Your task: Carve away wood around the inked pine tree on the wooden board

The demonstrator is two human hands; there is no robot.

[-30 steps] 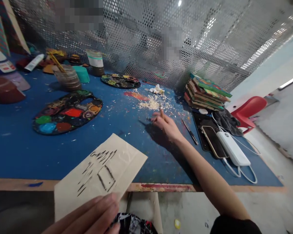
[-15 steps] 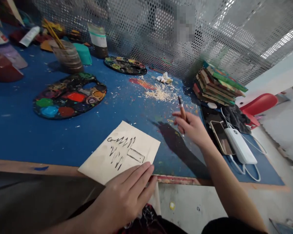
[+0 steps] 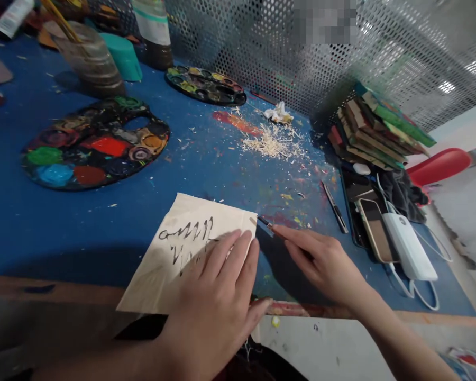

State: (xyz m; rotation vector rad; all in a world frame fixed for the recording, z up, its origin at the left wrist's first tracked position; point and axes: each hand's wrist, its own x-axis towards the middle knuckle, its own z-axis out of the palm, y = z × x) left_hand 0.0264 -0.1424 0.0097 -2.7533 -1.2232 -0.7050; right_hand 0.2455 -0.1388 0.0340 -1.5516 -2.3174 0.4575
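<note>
A pale, thin board (image 3: 200, 209) with black drawn lines juts over the table's front edge. My left hand (image 3: 218, 286) lies on its right side, fingers stretched out flat, covering part of the drawing. Pinched in my right hand (image 3: 321, 259) is a slim wooden-handled carving tool (image 3: 265, 223) with a metal neck and dark tip. That tip is at the board's far right corner; whether it touches is too small to tell. Beyond the right hand lies a craft knife (image 3: 333, 206).
Pale shavings (image 3: 275, 142) and a crumpled tissue (image 3: 278, 112) lie on the blue table. Two paint palettes (image 3: 79, 124) and a cup with brushes (image 3: 97, 69) are to the left. Rightward are stacked boards (image 3: 375, 129), a phone (image 3: 376, 227) and a white power bank (image 3: 410, 246).
My right hand has come down and left with the carving tool to the board's corner, uncovering the craft knife. My left hand has slid further up over the drawing. The view has shifted.
</note>
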